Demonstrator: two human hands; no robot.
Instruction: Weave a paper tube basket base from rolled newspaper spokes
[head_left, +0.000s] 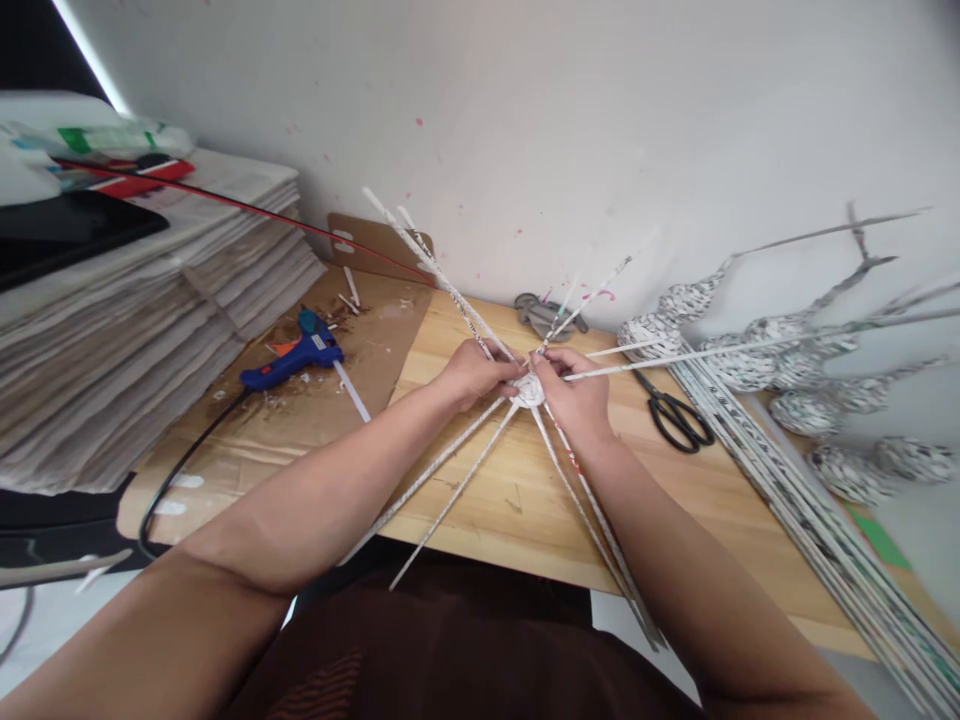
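Observation:
In the middle of the view is a woven base [528,391] of rolled newspaper tubes, white with dark print. Several long paper tubes [480,432] spread out from it like spokes. My left hand [480,374] grips its left side, the thumb pressed toward the centre. My right hand [576,392] pinches the right side near the far rim, thumb and forefinger closed around a paper tube [592,298]. Both hands hold the piece just above the wooden tabletop [495,500]. Fingers on the underside are hidden.
A blue glue gun [294,358] lies on cardboard [225,440] at left, beside a tall newspaper stack [150,310]. Black-handled scissors [679,420] and a bundle of paper tubes [802,510] lie at right. Several woven newspaper shapes [739,362] stand by the wall.

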